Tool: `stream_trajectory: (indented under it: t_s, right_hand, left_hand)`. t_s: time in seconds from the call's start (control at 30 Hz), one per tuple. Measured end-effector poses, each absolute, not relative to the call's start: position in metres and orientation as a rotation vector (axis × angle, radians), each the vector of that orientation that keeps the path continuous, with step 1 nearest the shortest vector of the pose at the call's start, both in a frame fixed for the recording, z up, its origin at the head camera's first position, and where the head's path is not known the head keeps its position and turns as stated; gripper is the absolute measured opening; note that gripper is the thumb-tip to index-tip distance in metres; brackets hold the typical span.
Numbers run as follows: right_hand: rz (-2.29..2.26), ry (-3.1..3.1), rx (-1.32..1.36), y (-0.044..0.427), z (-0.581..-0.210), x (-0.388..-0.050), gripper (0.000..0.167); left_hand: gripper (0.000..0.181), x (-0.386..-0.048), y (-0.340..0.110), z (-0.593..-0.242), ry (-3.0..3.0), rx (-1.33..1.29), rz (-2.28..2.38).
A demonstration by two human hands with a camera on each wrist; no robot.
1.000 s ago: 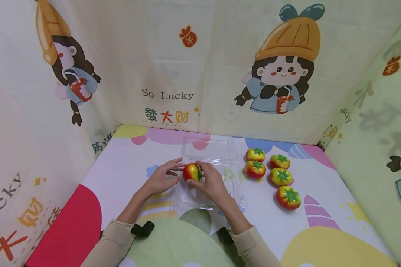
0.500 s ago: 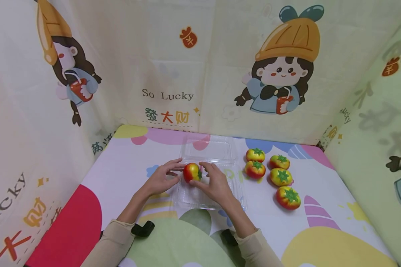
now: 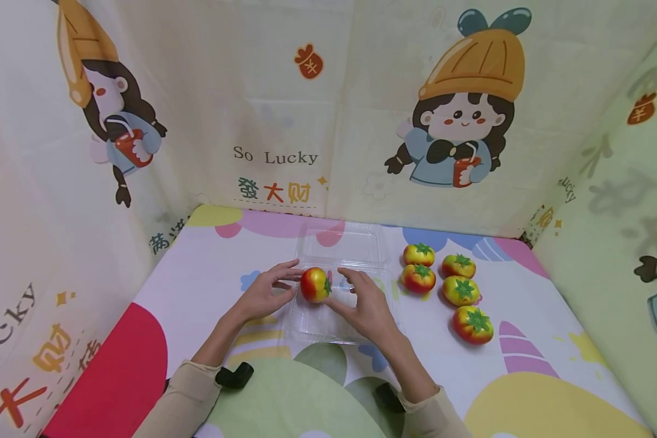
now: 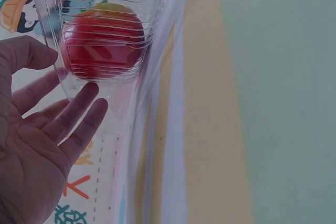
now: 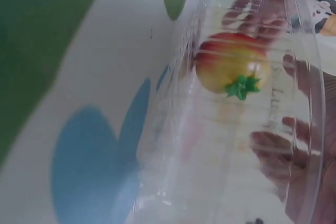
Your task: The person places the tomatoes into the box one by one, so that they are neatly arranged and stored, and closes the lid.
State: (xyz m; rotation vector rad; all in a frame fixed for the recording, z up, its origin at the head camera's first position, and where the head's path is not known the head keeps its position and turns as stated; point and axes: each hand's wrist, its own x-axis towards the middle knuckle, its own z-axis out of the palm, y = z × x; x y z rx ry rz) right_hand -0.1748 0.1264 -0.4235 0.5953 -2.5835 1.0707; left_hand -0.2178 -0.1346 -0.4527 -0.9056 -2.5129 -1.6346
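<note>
Across the lower frame we see a patterned tabletop (image 3: 197,274) and, at centre, a clear container (image 3: 328,325) lying open. At its left edge we find the left hand (image 3: 263,296), fingers spread — whether they touch the plastic we cannot tell. The right hand (image 3: 369,310) is parted too, thumb and fingers wide apart, holding nothing. Between them, one red-and-yellow fruit (image 3: 313,285) sits inside the container's left side; five similar fruits (image 3: 461,291) lie right of centre.
</note>
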Motion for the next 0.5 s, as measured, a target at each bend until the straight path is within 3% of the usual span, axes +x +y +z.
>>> stream_trajectory:
  t_s: [0.5]
  right_hand:
    - [1.062, -2.636, 0.454, 0.157, -0.415, -0.166, 0.066]
  left_hand:
    - [0.041, -0.217, -0.134, -0.452, -2.519, -0.888, -1.604]
